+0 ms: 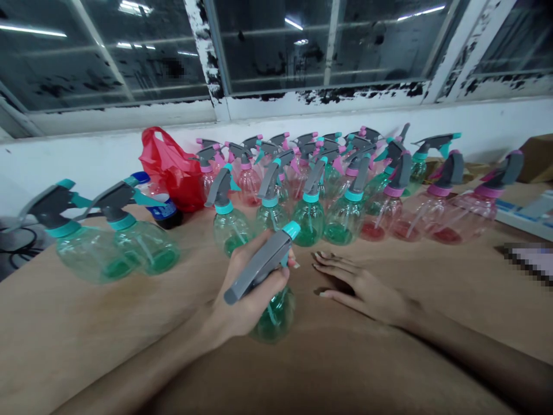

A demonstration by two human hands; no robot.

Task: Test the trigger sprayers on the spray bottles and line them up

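Observation:
My left hand (248, 288) is wrapped round the neck of a green spray bottle (276, 320) near the table's front. The bottle's grey trigger head with its turquoise nozzle sticks up above my fingers, and its collar is hidden by the hand. To the right, my right hand (367, 288) rests on the wooden table with fingers stretched out, holding nothing. Just beyond both hands stands a row of spray bottles: green ones such as the green bottle (310, 222), and pink ones such as the pink bottle (375, 222) farther right.
Two green spray bottles (147, 248) stand at the left. Behind them are a dark drink bottle with a blue label (162, 210) and a red plastic bag (181, 178). More spray bottles crowd toward the wall. A cardboard box (536, 158) sits at far right, beyond a blurred flat object (533, 259).

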